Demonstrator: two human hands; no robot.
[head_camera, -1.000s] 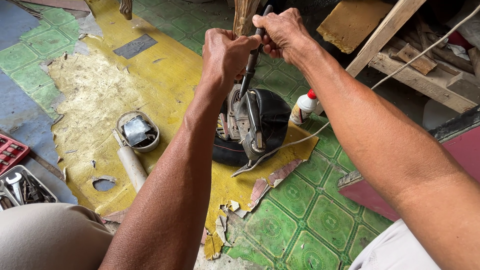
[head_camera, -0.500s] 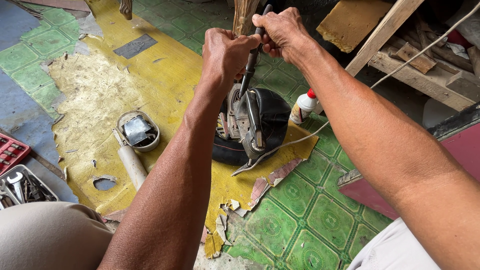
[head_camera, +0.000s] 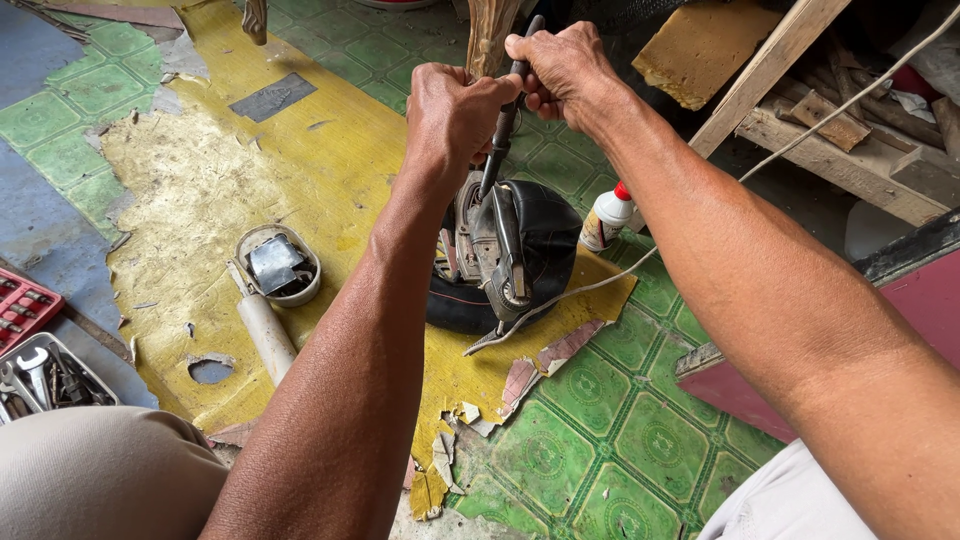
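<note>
The floor (head_camera: 640, 450) is green patterned vinyl, overlaid by a worn yellow sheet (head_camera: 200, 200) that is torn and flaking at its edges. On it stands a black motor housing (head_camera: 505, 255). Above this, the left hand (head_camera: 455, 110) and right hand (head_camera: 560, 65) both have their fingers clamped on a dark tool (head_camera: 500, 140) whose tip reaches down into the housing. Just beside it stands a small white bottle (head_camera: 605, 218) with a red cap. A white lidded part (head_camera: 280, 265) lies to the left, near a tray of wrenches (head_camera: 45, 375). Rough timber (head_camera: 830, 120) lies at the upper right.
</note>
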